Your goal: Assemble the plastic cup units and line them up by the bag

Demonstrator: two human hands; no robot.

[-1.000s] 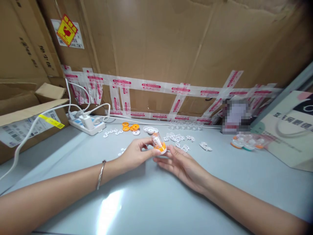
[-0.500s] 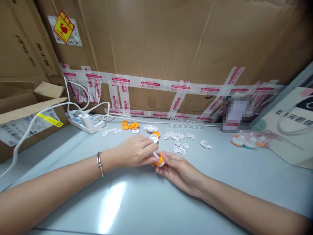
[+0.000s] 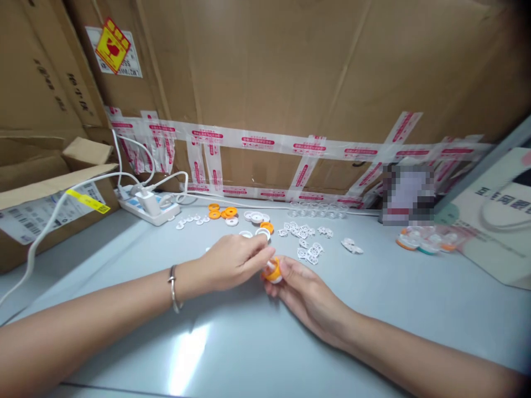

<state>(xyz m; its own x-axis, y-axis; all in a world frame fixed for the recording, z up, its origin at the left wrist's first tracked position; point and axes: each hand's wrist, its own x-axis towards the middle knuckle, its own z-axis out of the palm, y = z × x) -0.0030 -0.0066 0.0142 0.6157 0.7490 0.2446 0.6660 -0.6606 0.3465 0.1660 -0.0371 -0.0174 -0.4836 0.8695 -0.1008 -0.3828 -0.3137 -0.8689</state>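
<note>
Near the middle of the table, my right hand holds a small orange and white round part between thumb and fingers. My left hand pinches a small white piece at the opening of that part; its fingertips partly hide the piece. Just beyond my left hand lie white rings and an orange ring. White lattice-like pieces rest beyond my right hand.
Orange caps, white discs, small white knobs and clear cups lie further back. A power strip and open carton stand left. Bagged parts lie right, beside a printed bag.
My left hand has turned a little, its fingers now higher over the orange part. More white rings show behind it. The view has shifted slightly.
</note>
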